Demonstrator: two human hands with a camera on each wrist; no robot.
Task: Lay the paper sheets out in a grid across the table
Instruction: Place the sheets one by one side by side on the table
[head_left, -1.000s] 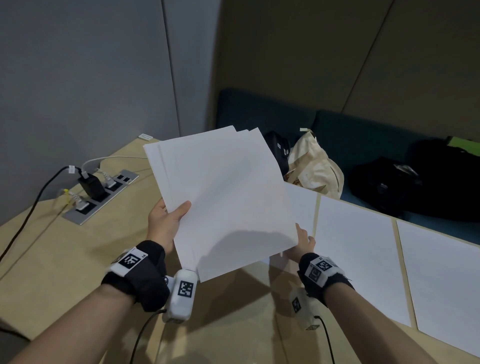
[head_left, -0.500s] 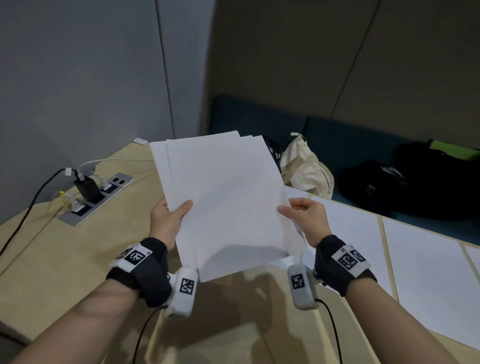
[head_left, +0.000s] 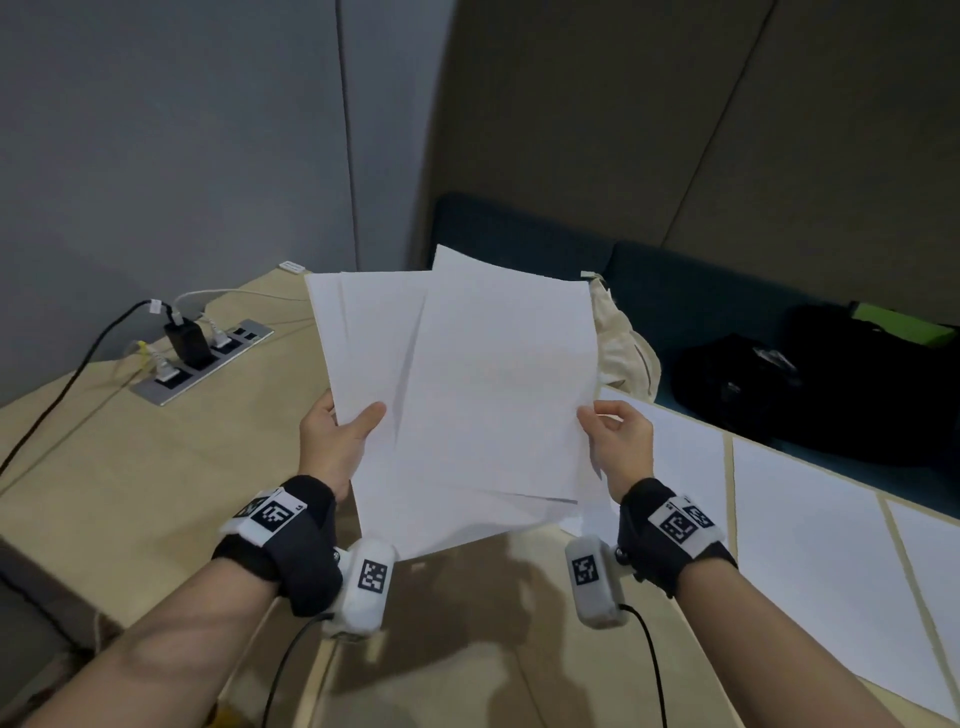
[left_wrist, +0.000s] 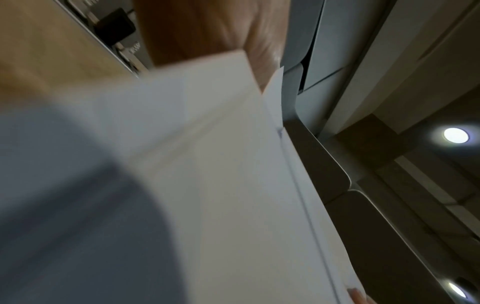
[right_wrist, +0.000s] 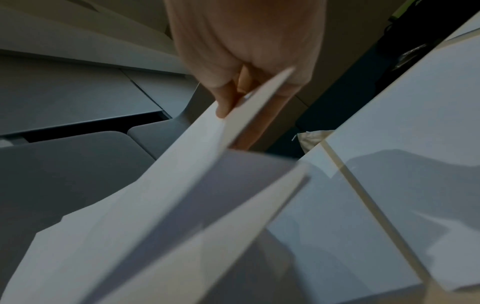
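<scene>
I hold a stack of white paper sheets (head_left: 374, 364) up above the light wooden table (head_left: 130, 467). My left hand (head_left: 340, 441) grips the stack's left edge, thumb on top. My right hand (head_left: 615, 441) pinches the right edge of the top sheet (head_left: 498, 395), which is slid to the right off the stack. In the right wrist view the fingers (right_wrist: 226, 98) pinch that sheet's edge (right_wrist: 207, 144). The left wrist view is filled by the underside of the stack (left_wrist: 207, 185). Several sheets (head_left: 810, 561) lie flat in a row on the table at the right.
A power strip (head_left: 202, 358) with plugs and cables is set into the table at the far left. Behind the table a dark bench holds a beige cloth bag (head_left: 623, 343) and black bags (head_left: 810, 389). Bare tabletop lies left of and below the hands.
My right hand came up from below the stack to its right edge and pinched the top sheet, which has now slid right and fanned away from the sheets in the left hand.
</scene>
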